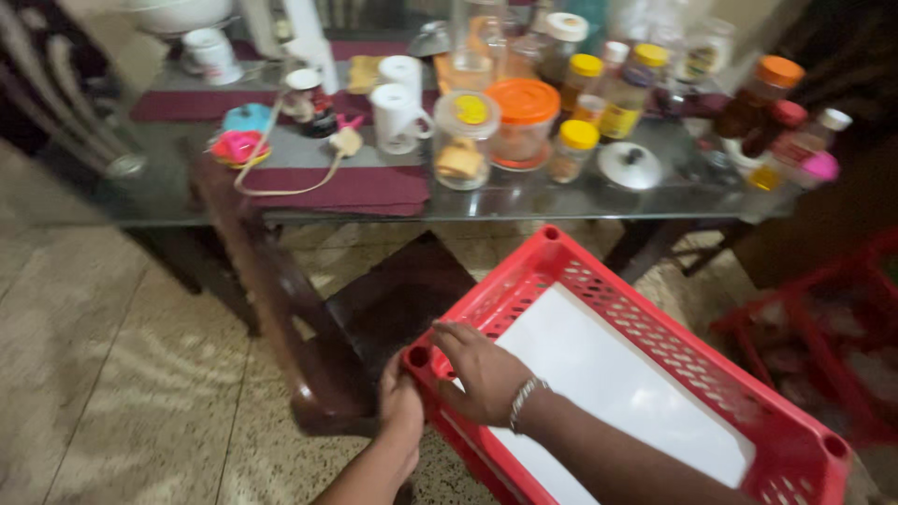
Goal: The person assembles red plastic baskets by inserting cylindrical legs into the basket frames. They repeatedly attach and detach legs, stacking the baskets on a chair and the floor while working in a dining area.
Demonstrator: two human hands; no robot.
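A red plastic crate tray (655, 318) with perforated walls and a white bottom fills the lower right of the head view, tilted toward me. My left hand (400, 411) grips its near corner from outside, against a dark wooden chair. My right hand (482, 369), with a silver bracelet on the wrist, rests over the tray's near rim, fingers curled on the edge.
A dark wooden chair (299, 318) stands left of the tray. Behind is a glass-topped table (561, 201) crowded with jars, white mugs (398, 117), an orange-lidded container (521, 117) and maroon mats. Another red rack (823, 318) sits at the right on the speckled floor.
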